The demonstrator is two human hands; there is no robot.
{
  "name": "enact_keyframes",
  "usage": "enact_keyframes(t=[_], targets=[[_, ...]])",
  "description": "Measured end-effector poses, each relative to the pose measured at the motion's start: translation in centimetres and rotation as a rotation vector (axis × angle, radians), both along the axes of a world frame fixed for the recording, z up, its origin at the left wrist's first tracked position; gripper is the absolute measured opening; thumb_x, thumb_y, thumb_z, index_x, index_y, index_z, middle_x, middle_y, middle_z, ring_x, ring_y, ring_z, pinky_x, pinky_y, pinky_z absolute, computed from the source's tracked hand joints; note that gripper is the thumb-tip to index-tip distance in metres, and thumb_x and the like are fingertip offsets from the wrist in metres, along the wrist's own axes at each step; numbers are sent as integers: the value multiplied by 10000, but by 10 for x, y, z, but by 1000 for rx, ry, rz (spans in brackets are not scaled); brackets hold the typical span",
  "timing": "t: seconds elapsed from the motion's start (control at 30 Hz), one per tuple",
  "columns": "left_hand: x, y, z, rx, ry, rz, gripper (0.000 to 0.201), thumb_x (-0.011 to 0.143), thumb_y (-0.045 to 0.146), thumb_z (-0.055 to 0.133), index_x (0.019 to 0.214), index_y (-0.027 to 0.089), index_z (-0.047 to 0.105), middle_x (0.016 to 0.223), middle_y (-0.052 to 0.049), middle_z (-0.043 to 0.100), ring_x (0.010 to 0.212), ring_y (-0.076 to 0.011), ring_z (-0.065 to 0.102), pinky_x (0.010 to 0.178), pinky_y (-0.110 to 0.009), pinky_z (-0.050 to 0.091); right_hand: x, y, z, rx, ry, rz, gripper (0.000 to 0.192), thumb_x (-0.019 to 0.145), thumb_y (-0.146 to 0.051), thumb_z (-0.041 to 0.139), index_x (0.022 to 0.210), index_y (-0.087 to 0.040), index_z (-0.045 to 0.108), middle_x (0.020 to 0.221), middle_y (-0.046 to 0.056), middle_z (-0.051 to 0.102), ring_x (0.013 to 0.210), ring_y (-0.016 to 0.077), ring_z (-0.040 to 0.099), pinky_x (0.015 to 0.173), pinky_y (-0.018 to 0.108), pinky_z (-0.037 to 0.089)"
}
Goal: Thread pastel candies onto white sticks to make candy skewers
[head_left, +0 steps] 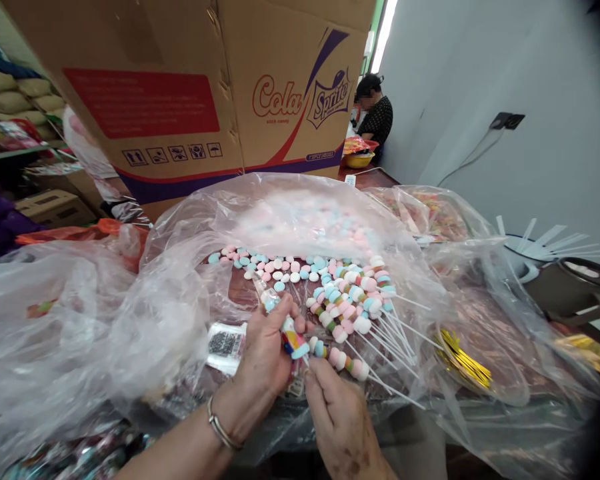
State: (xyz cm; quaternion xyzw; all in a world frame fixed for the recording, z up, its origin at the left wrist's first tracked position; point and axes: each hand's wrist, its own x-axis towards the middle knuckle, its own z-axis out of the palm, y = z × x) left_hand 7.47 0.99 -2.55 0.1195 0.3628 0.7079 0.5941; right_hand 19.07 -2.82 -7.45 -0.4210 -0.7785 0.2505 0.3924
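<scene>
Printed wrapper (pixel 296 347) is clamped in the fingers of the left hand (pixel 266 340), candy skewers (pixel 349 311) at its 2 o'clock, and the white stick (pixel 307 361) at its 5 o'clock is pinched by the fingers of the right hand (pixel 339 407). Imo it's best gripped lightly, stick held in line, so nothing gets squashed.

Seemingly a small candy-packing workshop: a tall brown cardboard carton (pixel 230 87) printed "stick candy", many pastel round sweets on thin white sticks (pixel 347 303), stacked beige sacks (pixel 9 102), a dark-shirted person (pixel 379 120) behind.
</scene>
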Motion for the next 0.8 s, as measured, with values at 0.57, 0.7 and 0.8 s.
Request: enact_keyframes(t=[0.57, 0.7, 0.8], targets=[[-8, -3, 5, 65, 36, -27, 359, 646, 326, 916, 710, 158, 605, 523, 76, 544, 452, -76, 498, 591, -255, 530, 7, -9, -3, -79, 80, 9, 308, 1030, -280, 384, 844, -185, 611, 627, 7, 587, 563, 140, 548, 564, 238, 394], [13, -14, -4, 61, 28, -126, 333, 747, 396, 867, 750, 150, 641, 476, 92, 456, 473, -77, 476, 621, -233, 502, -1, 0, 4, 30, 118, 22, 321, 1020, -245, 373, 854, -181, 641, 628, 24, 621, 539, 147, 582, 537, 240, 416], [20, -21, -7, 55, 67, -132, 333, 785, 451, 824, 836, 159, 673, 538, 58, 521, 598, -119, 565, 659, -231, 494, -3, 4, 6, -47, 197, 18, 342, 1025, -291, 377, 812, -197, 627, 646, 23, 623, 553, 149, 579, 542, 236, 438]])
